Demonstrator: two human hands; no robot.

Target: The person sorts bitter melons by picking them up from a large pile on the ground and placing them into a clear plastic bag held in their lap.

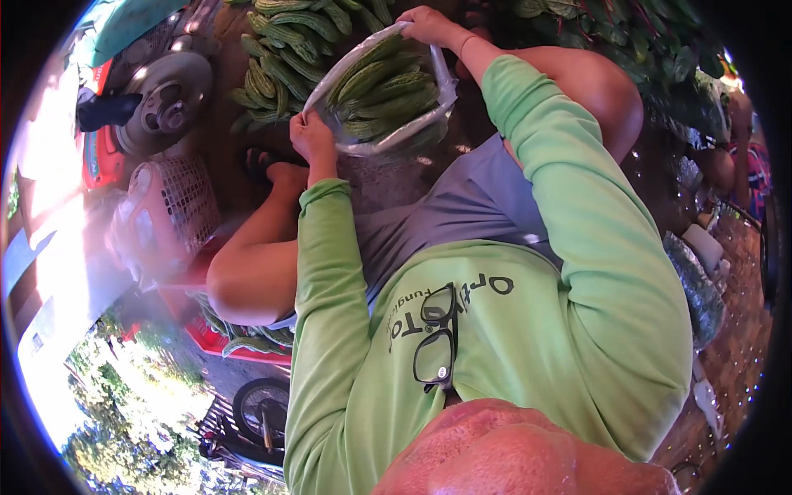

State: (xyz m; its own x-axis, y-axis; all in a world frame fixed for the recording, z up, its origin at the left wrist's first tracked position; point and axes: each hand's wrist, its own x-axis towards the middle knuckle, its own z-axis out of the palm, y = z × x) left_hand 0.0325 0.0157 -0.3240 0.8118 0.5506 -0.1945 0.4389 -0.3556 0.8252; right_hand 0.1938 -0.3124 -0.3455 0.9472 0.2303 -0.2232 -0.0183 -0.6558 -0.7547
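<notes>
A clear plastic bag [448, 87] is spread wide between my two hands, over the ground in front of my bent legs. Inside it lie several long, ridged green gourds [384, 91], side by side. My left hand [313, 136] is closed on the near left part of the bag's rim, fingers pinching the plastic. At the far right of the opening, my right hand [426, 25] grips the rim too. Just beyond the bag to the left is a loose pile of similar green gourds [285, 54], close to the bag's far left side.
Leafy greens [610, 41] are heaped at the far right. To my left stand a grey round fan-like thing [165, 107] and a pink plastic basket [177, 206]. A red crate [247, 355] holding more gourds sits by my left knee. Another person [747, 161] is at the right edge.
</notes>
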